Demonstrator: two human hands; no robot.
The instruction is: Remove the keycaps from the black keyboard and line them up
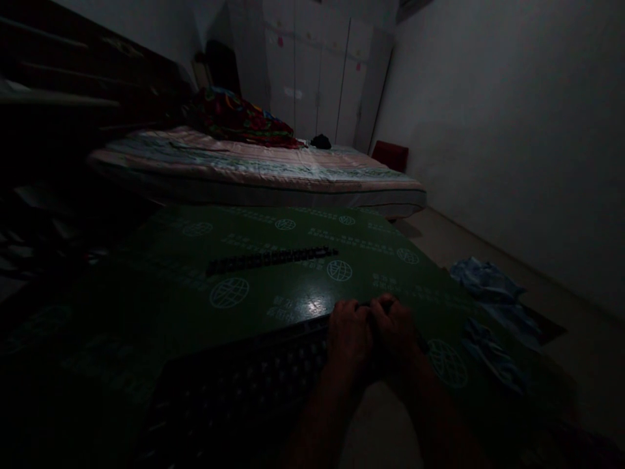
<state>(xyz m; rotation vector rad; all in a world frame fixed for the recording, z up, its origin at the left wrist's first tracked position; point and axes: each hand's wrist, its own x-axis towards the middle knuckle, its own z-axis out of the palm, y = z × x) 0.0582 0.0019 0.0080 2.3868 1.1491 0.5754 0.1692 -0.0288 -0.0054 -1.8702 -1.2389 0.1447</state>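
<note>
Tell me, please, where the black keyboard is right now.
In the head view, the black keyboard rests on the green table, mostly low and left of centre, with the left hand and right hand toward its right end.

Green printed tabletop (273, 286), dark keyboard (244, 381), row of small black pieces (271, 258), bluish cloth (494, 357)

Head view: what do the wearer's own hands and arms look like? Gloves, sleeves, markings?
The left hand and right hand look bare, no gloves. The left forearm and right forearm show no sleeves and taper toward the wrists. No cables or markings visible; too dim to rule out rings.
</note>
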